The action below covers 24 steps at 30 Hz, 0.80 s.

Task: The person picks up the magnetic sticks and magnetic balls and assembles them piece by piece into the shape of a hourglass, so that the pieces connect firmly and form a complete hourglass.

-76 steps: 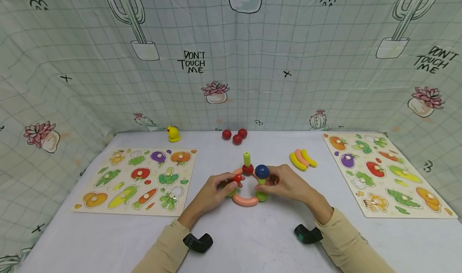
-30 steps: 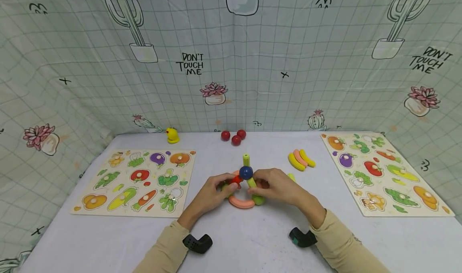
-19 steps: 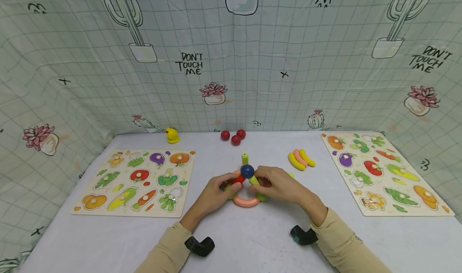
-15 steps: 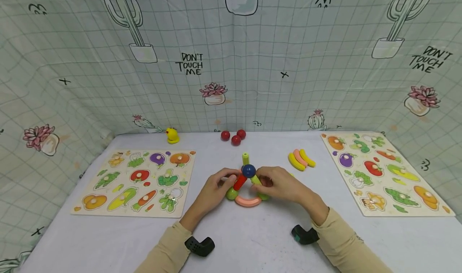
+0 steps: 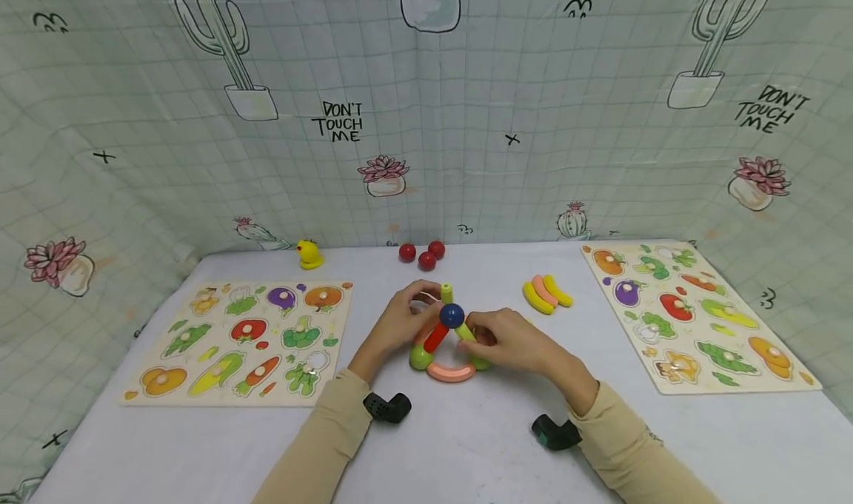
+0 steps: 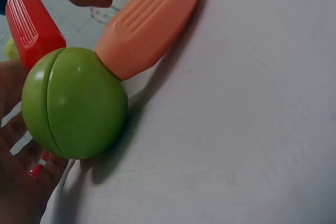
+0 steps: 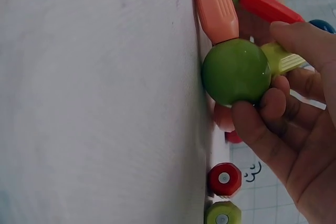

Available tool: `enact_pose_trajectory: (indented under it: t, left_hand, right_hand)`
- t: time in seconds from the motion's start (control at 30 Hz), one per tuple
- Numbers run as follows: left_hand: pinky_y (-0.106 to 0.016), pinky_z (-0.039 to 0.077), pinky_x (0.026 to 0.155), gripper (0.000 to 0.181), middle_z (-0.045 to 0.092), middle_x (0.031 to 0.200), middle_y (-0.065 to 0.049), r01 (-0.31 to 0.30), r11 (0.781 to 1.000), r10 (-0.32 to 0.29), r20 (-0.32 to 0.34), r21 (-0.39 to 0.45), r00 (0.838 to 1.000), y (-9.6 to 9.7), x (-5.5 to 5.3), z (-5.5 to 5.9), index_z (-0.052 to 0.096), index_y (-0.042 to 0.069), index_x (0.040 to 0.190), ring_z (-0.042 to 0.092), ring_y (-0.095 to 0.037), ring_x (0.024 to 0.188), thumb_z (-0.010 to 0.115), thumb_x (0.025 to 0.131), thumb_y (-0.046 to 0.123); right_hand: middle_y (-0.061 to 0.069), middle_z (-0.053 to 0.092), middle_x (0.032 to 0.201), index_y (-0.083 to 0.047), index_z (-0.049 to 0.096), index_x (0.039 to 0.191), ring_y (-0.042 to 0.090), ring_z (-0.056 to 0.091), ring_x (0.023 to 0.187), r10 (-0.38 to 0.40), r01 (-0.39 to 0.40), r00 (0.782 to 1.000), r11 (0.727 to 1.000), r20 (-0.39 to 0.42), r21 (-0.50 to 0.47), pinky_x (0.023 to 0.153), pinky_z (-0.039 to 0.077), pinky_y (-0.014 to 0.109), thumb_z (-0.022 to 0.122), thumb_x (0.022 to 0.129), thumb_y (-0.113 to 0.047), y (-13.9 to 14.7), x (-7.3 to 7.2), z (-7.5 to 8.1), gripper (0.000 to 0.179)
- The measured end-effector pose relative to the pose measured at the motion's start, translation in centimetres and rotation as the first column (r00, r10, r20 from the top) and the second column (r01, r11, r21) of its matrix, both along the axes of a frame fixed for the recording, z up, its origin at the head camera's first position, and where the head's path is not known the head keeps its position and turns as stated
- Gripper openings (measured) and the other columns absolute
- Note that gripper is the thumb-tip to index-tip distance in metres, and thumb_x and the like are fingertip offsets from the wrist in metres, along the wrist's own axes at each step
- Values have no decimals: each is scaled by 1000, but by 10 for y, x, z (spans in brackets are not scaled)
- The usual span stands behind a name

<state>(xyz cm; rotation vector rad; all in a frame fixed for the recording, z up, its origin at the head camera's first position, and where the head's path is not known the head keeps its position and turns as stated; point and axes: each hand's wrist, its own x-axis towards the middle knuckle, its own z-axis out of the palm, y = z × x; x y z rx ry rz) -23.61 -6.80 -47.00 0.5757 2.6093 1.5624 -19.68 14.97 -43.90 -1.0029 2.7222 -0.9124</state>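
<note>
A toy frame of balls and sticks stands mid-table. Its blue ball [image 5: 452, 315] tops a slanted red stick [image 5: 436, 337] and a yellow-green stick [image 5: 464, 332]. Below, a peach curved stick [image 5: 451, 373] joins two green balls, the left green ball [image 6: 73, 103] and the right green ball [image 7: 236, 72]. My right hand [image 5: 509, 337] pinches the yellow-green stick, with fingertips against the right ball. My left hand [image 5: 400, 323] reaches past the red stick, fingertips right at the upright light green stick [image 5: 446, 292] behind; I cannot tell whether they grip it.
Vegetable puzzle boards flank the work, a left board [image 5: 220, 394] and a right board [image 5: 720, 387]. Along the back sit a yellow duck [image 5: 309, 254] and red balls [image 5: 427, 260]. Curved sticks [image 5: 545, 294] lie at back right. Stick ends, one red [image 7: 224, 179], show beyond my right hand.
The blue ball came left from the right side onto the red stick's top, with the yellow-green stick now slanted. My left hand let go of the red stick and moved back toward the upright stick.
</note>
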Motion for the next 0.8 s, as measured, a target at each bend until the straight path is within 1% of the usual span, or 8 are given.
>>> enact_pose_trajectory:
  t: [0.1,0.17,0.33,0.5,0.7,0.8]
  left_hand:
    - [-39,48,92,31,63,117,-4,34,999,-34,34,-6,999,1,-5,-1,59,15,120,58,-20,108,64,90,16]
    - [-41,47,94,33,63,119,-4,56,998,-57,46,4,997,3,-8,-1,59,16,122,58,-20,110,64,90,16]
    - [-43,45,98,37,63,121,-7,91,995,-93,47,32,995,8,-12,-3,58,17,125,58,-22,114,63,89,12]
    - [-42,45,99,35,65,119,-8,94,995,-95,29,32,995,9,-11,-5,61,14,123,58,-23,115,62,89,8]
    - [-39,47,96,34,66,117,-7,79,996,-79,-3,35,997,10,-11,-5,62,14,122,59,-22,113,65,88,11]
    - [-37,48,94,33,67,116,-7,86,996,-85,-26,24,996,10,-11,-7,63,14,121,59,-20,112,65,88,12]
  right_hand:
    - [-11,42,59,-17,54,80,2,41,53,-12,12,1000,1000,-7,6,51,31,17,66,88,-30,-1,1,0,19]
    - [-10,42,59,-16,54,80,2,41,52,-22,22,1000,1000,-8,7,50,31,17,66,88,-28,-1,2,1,18]
    - [-10,42,60,-16,53,80,2,40,52,-19,19,1000,1000,-1,5,50,30,17,65,89,-27,-1,1,1,18]
    - [-10,42,60,-16,54,80,2,41,52,-9,9,1000,1000,4,10,50,31,17,65,89,-27,-3,0,0,18]
    - [-10,43,61,-16,54,81,3,41,54,-20,20,1000,999,-1,26,51,30,17,65,89,-28,0,0,2,18]
    - [-10,43,61,-17,55,81,3,42,55,-22,22,1000,999,-2,26,51,31,17,65,89,-29,2,-1,2,18]
